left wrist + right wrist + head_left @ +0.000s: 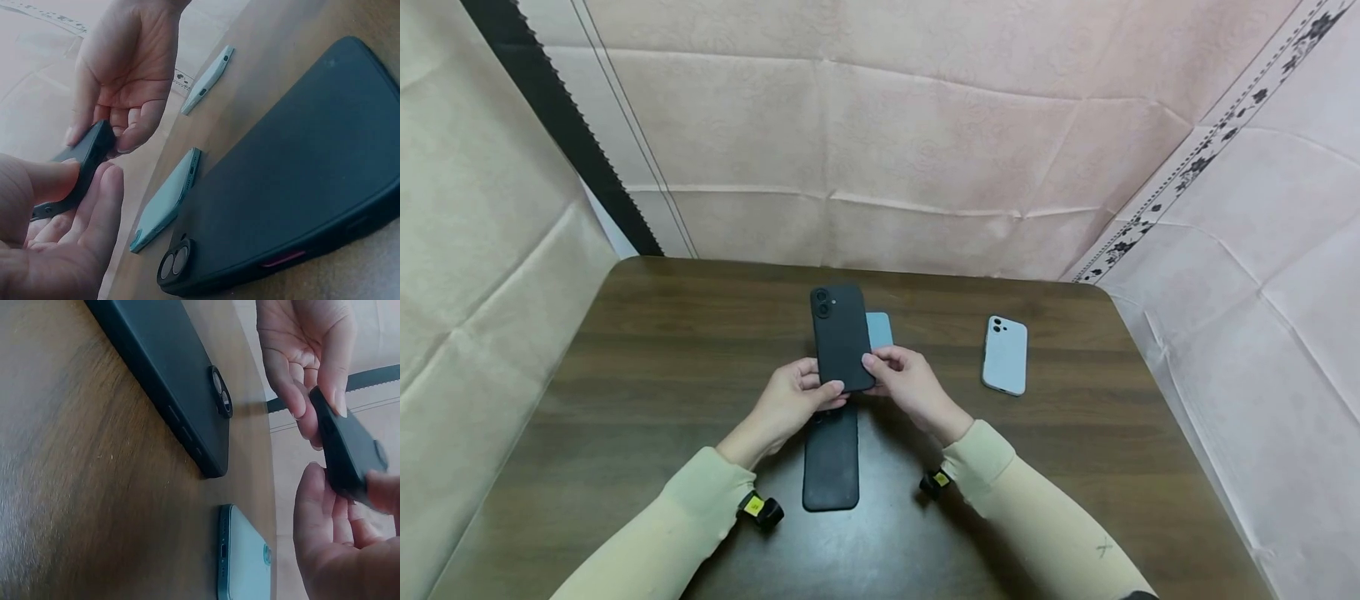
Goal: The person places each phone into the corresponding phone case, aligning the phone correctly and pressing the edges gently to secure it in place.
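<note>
Both hands hold a phone in a black case [842, 337] above the table, its camera end pointing away from me. My left hand [790, 392] grips the lower left corner, thumb on the back and fingers beneath. On the lower right edge, my right hand [913, 387] pinches it the same way. Beneath the hands a second black phone [831, 467] lies on the table, camera side up; its upper end is partly hidden in the head view. Behind the held phone, a blue phone [878, 329] is mostly covered in that view; the left wrist view shows more of this blue phone [167, 203].
A pale blue phone [1005, 357] lies apart on the right of the brown wooden table [685, 358], camera side up. Cloth hangings [925, 142] enclose the table at the back and both sides. A black device with a yellow mark [762, 508] is worn at each wrist.
</note>
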The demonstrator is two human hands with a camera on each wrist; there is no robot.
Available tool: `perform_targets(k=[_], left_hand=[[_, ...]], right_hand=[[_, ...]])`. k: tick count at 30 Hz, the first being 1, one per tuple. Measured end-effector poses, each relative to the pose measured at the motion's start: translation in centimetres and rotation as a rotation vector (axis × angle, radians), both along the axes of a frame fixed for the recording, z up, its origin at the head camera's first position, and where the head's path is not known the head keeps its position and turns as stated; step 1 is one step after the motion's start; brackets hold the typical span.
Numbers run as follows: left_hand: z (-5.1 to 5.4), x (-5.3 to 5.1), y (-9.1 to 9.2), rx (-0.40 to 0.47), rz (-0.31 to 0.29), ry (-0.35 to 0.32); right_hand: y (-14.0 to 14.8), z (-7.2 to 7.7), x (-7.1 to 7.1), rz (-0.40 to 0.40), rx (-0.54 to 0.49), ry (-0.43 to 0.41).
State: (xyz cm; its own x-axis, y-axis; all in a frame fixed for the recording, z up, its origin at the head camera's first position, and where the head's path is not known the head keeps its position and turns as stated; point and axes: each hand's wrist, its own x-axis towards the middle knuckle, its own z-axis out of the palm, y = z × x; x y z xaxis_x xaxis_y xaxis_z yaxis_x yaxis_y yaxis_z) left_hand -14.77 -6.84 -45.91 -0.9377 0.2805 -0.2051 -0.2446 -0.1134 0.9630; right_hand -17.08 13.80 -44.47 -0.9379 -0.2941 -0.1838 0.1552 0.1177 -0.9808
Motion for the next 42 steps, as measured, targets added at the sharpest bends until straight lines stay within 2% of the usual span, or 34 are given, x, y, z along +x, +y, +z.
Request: perform_targets(k=[4,10,17,21,30,36,39,42], left_hand=[[0.1,0.0,-0.1,-0.004,0.041,0.028],[0.5,0.0,-0.2,-0.039,0.043,0.020],[1.0,-0.5,-0.7,-0.042,0.156,0.064],[1.1,-0.7,-0.9,-0.028,0.164,0.059],[0.9,-0.9,-1.2,0.058,0.148,0.010],[1.5,-1.4,-2.3,0.156,0.189,0.040],[1.8,-1.6,-2.9,0.206,0.199,0.051],[1.9,-1.6,-3.1,0.220,0.197,0.055]], right_hand=[[0.0,0.0,0.1,0.055,0.053,0.012],[-0.1,-0.1,0.3,0.091,0.117,0.039],[-0.3,-0.2,0.9,0.161,0.195,0.090],[-0.5,0.1,1.3,0.171,0.209,0.120],[-0.1,0.0,1.2,0.217,0.184,0.101],[0.6,-0.1,1.2,0.279,0.224,0.060],[0.6,-0.3,1.3,0.263,0.224,0.038],[0.5,-0.3,1.3,0.231,0.218,0.020]])
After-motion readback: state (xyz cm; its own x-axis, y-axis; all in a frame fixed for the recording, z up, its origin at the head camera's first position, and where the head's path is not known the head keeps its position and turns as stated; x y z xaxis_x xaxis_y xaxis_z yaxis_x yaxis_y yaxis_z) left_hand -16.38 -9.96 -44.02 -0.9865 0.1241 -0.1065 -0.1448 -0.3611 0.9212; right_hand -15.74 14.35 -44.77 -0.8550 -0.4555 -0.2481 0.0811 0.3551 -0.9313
